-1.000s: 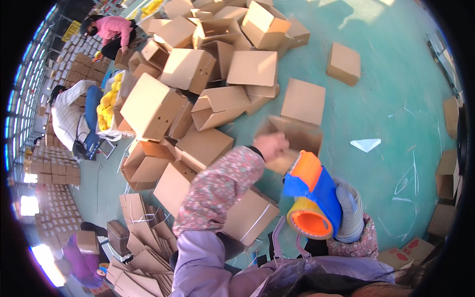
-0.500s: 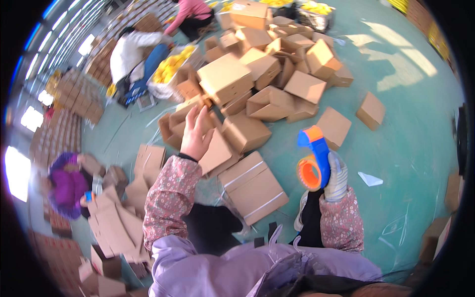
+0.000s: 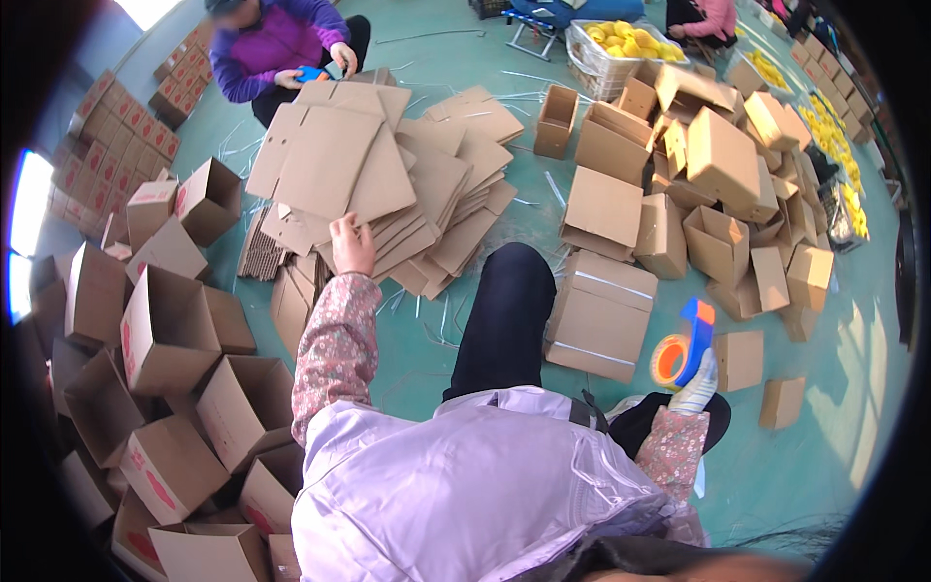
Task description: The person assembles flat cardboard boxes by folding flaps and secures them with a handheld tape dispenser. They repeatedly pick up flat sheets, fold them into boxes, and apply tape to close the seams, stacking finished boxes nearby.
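Observation:
My bare left hand (image 3: 352, 246) is at the near edge of a flattened cardboard box (image 3: 325, 155) on top of a loose pile. Its fingers are curled at that edge, and the thumb is partly hidden. A blue and orange tape dispenser (image 3: 690, 347) stands upright in my right hand (image 3: 695, 384), which wears a pale striped glove and is closed round it. Close to my right hand, small brown boxes (image 3: 740, 361) lie on the floor. Between my knees and the box heap lies a strapped bundle of flat cardboard (image 3: 601, 315).
Open empty boxes (image 3: 170, 330) crowd the left side. A heap of folded boxes (image 3: 722, 160) spreads at the right. Across the flat pile, a person in purple (image 3: 281, 44) holds a blue tool. White crates (image 3: 587, 60) with yellow items stand farther back, near another person in pink.
My view has turned left. My left hand has moved from above the box heap to the flattened cardboard pile. My right hand still holds the tape dispenser.

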The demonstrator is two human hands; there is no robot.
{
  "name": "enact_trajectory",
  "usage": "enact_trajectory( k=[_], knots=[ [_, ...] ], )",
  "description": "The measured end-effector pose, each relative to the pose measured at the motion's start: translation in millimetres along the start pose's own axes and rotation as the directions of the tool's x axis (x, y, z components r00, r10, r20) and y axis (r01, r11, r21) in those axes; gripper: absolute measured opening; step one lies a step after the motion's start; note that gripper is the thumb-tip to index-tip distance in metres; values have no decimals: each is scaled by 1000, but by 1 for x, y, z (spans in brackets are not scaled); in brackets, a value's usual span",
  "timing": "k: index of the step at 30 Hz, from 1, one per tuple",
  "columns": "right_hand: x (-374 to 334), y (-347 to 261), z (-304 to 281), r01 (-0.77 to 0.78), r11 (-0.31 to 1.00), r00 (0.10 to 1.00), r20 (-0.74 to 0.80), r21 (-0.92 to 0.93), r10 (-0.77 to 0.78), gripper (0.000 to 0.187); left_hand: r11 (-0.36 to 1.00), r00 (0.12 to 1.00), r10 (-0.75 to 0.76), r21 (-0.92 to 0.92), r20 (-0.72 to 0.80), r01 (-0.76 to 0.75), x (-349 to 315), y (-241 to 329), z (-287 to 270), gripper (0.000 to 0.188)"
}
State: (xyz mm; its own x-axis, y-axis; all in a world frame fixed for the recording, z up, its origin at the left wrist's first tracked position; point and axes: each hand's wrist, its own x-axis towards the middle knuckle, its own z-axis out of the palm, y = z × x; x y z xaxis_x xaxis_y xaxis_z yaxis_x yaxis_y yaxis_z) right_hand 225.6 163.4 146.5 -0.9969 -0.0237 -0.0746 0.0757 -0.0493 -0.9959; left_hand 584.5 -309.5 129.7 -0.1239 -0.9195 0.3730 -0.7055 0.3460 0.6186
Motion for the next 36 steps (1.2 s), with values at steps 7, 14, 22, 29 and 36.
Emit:
enact_trajectory(
  k=[7,14,22,29,36],
  knots=[
    [-23,11,8,129,970,983,155,-207,-98,31,741,727,-637,58,-256,669,87,-88,15,94],
    [-27,19,3,94,967,992,104,-236,-71,30,791,767,-606,-56,-211,609,115,-103,12,109],
    [-35,30,20,113,946,983,170,-304,-63,36,822,748,-557,-369,-362,434,122,-104,17,98],
    [-32,45,24,122,936,968,246,-329,-40,35,830,775,-549,-312,-313,462,89,-121,21,84],
    [-42,34,37,115,948,964,264,-297,-35,33,626,820,-413,-777,-396,-60,105,-42,-19,43]
  ],
)
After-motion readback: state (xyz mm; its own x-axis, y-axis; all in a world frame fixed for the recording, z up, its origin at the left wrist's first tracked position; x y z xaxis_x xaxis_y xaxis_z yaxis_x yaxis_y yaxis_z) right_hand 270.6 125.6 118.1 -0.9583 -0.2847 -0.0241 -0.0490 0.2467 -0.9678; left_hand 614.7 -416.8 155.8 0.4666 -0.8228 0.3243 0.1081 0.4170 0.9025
